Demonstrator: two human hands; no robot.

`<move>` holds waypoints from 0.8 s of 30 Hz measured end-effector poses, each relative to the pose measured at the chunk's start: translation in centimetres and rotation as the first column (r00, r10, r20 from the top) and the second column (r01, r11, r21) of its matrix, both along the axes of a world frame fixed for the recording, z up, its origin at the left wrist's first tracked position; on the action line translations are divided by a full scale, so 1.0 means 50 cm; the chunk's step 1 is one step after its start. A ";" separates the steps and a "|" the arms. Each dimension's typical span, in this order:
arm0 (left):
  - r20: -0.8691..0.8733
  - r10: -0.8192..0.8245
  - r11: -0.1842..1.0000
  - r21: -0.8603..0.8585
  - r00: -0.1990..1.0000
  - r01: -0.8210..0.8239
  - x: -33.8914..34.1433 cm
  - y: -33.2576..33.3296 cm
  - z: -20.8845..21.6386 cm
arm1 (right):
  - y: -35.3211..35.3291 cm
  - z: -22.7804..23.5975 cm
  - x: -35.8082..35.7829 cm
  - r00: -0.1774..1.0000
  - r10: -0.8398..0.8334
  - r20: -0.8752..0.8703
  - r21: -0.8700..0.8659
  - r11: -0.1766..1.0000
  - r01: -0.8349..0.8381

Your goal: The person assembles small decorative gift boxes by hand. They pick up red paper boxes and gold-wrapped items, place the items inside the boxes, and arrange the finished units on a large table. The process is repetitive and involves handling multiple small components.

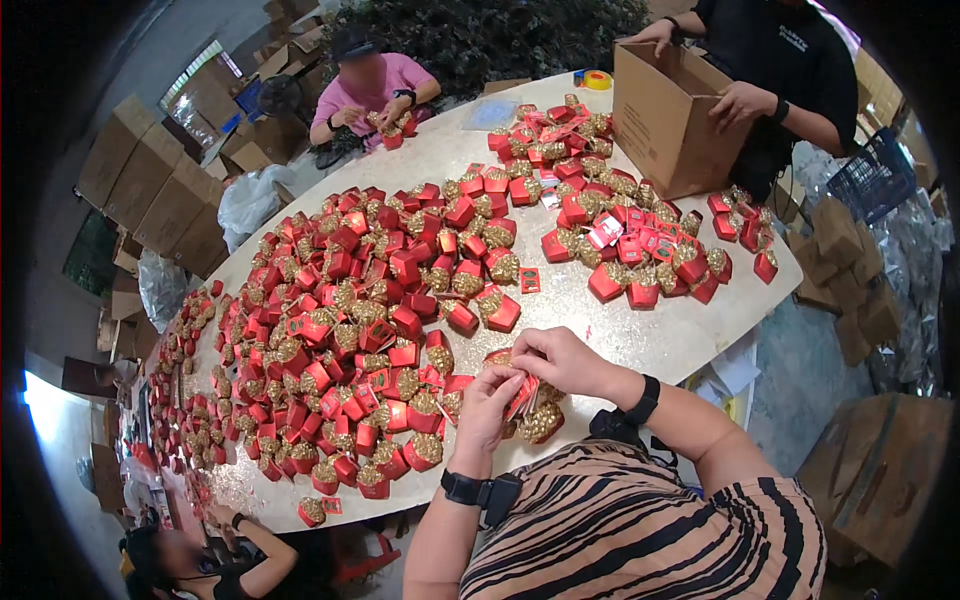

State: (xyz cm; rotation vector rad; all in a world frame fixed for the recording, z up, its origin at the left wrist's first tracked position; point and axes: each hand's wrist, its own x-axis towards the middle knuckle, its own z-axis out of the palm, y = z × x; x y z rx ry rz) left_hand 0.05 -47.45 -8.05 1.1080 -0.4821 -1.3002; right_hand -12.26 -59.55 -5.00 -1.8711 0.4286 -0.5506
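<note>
Close to the table's near edge, my left hand (487, 408) is closed around a small stack of red cards (521, 397). My right hand (562, 360) meets it from the right, fingers pinched at the top of the same cards. Just below and beside the hands lie a few red ornaments with gold, bumpy tops (541, 423), partly covered by my fingers and cards. Left of my hands spreads a big heap of the same red-and-gold ornaments (350, 320), several with small red tags. A single red tag (530, 280) lies flat beyond my hands.
More ornaments (640, 250) cover the far right of the pale table (620, 345). A person there holds an open cardboard box (665, 120). A person in pink (375, 95) handles ornaments across the table; another (215, 550) sits lower left. Yellow tape (598, 80) lies at the far edge.
</note>
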 end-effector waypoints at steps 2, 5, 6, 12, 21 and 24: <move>-0.028 0.055 0.998 0.032 0.998 -0.054 -0.015 -0.002 0.002 | -0.011 -0.001 -0.011 0.998 0.014 -0.064 -0.053 0.998 -0.018; -0.100 0.114 0.993 0.027 0.988 -0.112 -0.016 0.002 -0.046 | -0.048 0.006 -0.052 0.943 0.182 -0.280 -0.032 0.980 -0.199; -0.139 0.114 0.993 0.037 0.984 -0.110 -0.016 0.009 -0.049 | -0.065 -0.003 -0.067 0.935 0.200 -0.294 -0.026 0.976 -0.217; 0.076 0.115 0.982 0.139 0.990 -0.124 0.007 0.033 -0.100 | -0.108 -0.020 -0.120 0.873 -0.062 -0.484 -0.379 0.914 -0.145; 0.406 -0.024 0.992 0.120 0.913 -0.027 0.015 0.026 -0.003 | 0.008 -0.035 0.008 0.985 -0.001 -0.173 -0.506 0.858 -0.088; 0.255 0.034 0.994 0.090 0.966 -0.059 0.014 0.027 -0.006 | -0.003 -0.029 0.011 0.993 0.009 -0.114 -0.467 0.882 -0.061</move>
